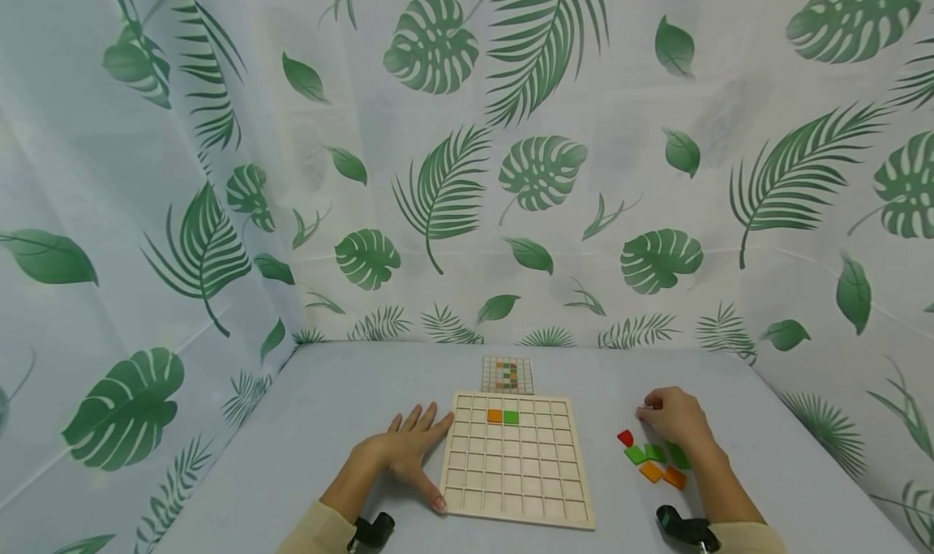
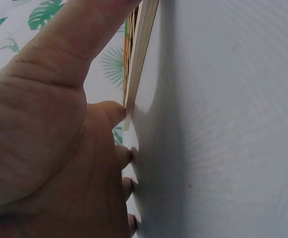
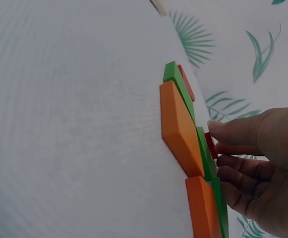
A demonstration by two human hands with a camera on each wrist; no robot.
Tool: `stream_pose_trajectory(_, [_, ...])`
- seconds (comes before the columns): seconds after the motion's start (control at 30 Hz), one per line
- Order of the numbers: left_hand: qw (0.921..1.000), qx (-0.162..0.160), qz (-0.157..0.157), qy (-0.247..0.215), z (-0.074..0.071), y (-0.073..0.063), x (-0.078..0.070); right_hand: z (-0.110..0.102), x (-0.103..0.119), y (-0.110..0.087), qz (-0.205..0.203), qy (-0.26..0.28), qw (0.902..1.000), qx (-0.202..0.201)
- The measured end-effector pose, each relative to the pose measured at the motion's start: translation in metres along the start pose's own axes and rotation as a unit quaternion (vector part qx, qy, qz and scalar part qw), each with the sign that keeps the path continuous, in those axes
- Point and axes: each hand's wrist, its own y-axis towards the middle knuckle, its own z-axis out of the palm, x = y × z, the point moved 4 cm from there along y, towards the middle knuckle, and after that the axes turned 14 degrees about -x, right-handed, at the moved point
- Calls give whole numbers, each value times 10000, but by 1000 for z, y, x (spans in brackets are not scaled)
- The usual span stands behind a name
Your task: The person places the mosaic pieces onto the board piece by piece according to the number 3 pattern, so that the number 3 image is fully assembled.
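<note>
White cloth (image 1: 467,290) printed with green leaves hangs across the top and left of the frame, behind a pale grey table (image 1: 328,408). I see a wooden grid board (image 1: 516,466) flat at bottom centre; the left hand (image 1: 410,452), fingers spread wide, touches its left edge. Lower right, the right hand (image 1: 675,418) pinches a red piece (image 3: 210,145) near loose green and orange tiles (image 1: 652,472).

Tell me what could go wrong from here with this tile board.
The right hand pinches a red tile close by the loose green tiles and orange tiles, so it might knock some aside. The left hand touches only the left edge of the board, which could shift if bumped. The pattern card looks small, so a cell might be misread.
</note>
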Motion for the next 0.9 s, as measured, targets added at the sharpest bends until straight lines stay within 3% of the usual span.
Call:
stream_pose_trajectory(0.4, [10000, -3, -13, -16, 1, 0, 1, 9, 2, 0, -355, 196, 9990, 178])
stream_pose_trajectory(0.9, [10000, -31, -4, -64, 0, -1, -1, 9, 4, -2, -388, 164, 9990, 147])
